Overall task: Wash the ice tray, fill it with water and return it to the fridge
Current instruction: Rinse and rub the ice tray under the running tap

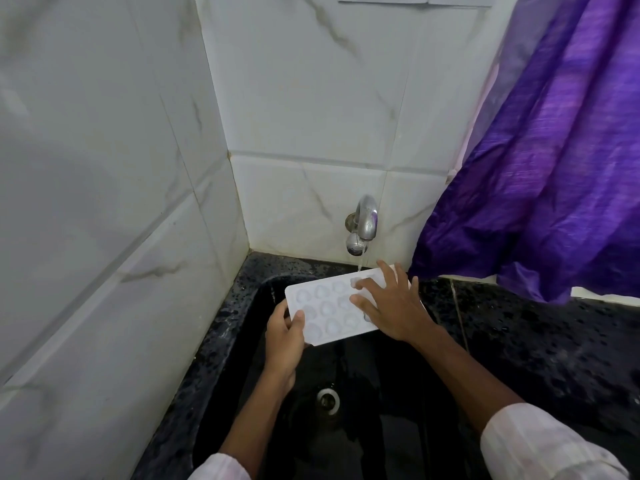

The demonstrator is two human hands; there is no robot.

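Evidently washing stage. Ice tray [325, 308] held over sink [242, 306], cavities up, far edge under tap [363, 223] so water stream [359, 265] lands just beside right fingers. Left hand [282, 336] clamps near-left corner, thumb on top, fingers beneath; likely steadies tray against rubbing. Right hand [391, 306] lies flat on right end, fingers spread, not gripping; probably scrubbing cavities where water hits. Tray kept above basin so runoff drops toward drain [328, 400], not onto tabletop [536, 341]. Filling, fridge return not yet done.
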